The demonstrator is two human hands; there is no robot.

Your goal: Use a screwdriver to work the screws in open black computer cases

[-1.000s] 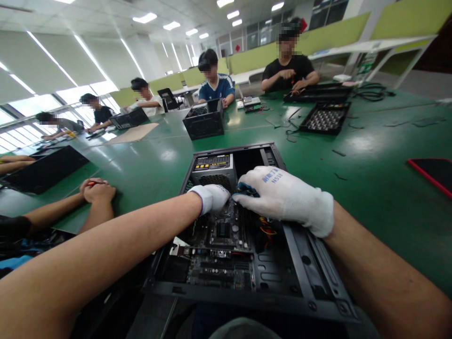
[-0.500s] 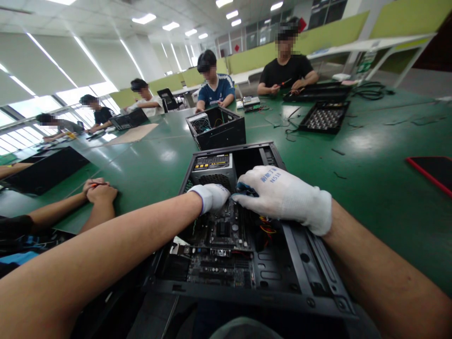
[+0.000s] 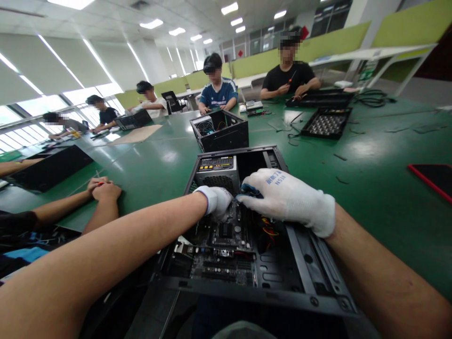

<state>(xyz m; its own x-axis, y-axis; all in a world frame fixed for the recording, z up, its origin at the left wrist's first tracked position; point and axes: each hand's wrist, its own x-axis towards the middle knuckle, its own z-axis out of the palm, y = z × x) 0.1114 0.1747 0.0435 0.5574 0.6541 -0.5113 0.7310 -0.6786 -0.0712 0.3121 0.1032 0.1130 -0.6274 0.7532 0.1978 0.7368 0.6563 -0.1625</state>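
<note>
A: Grip status?

B: Both gloved. My left hand (image 3: pixel 217 201) curls down onto the motherboard (image 3: pixel 226 235), fingers together; whether they pinch anything I cannot tell. My right hand (image 3: pixel 287 200) lies across the top, fingertips closed on a small blue part (image 3: pixel 250 190).

A: Where does that sit?

B: Between the two hands, just in front of the power supply (image 3: pixel 216 170), inside the open case (image 3: pixel 318 263) on the green worktop (image 3: pixel 370 155). Its long axis is hidden. Left hand touching it, right hand over it.
</note>
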